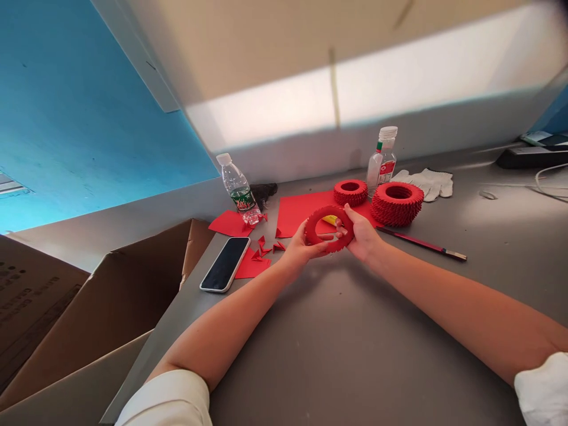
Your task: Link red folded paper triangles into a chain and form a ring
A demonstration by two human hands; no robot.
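Between my two hands a red folded-paper ring (313, 223) is held up above the grey table, tilted so its open centre faces me. My left hand (302, 248) grips its left and lower edge. On the opposite side, my right hand (361, 234) has its thumb on top and fingers curled around the rim. Through the ring's hole a small yellow item shows, only partly visible. Behind lie a red paper sheet (297, 208), a small red paper ring (350, 192) and a taller stacked ring (397, 207). Several folded red pieces (261, 247) are scattered left of my hands.
A phone (225, 264) lies near the table's left edge, beside an open cardboard box (133, 284). A water bottle (239, 189) stands at back left. Glass bottles (387, 157), white gloves (432, 183) and a dark red stick (421, 243) are at the right.
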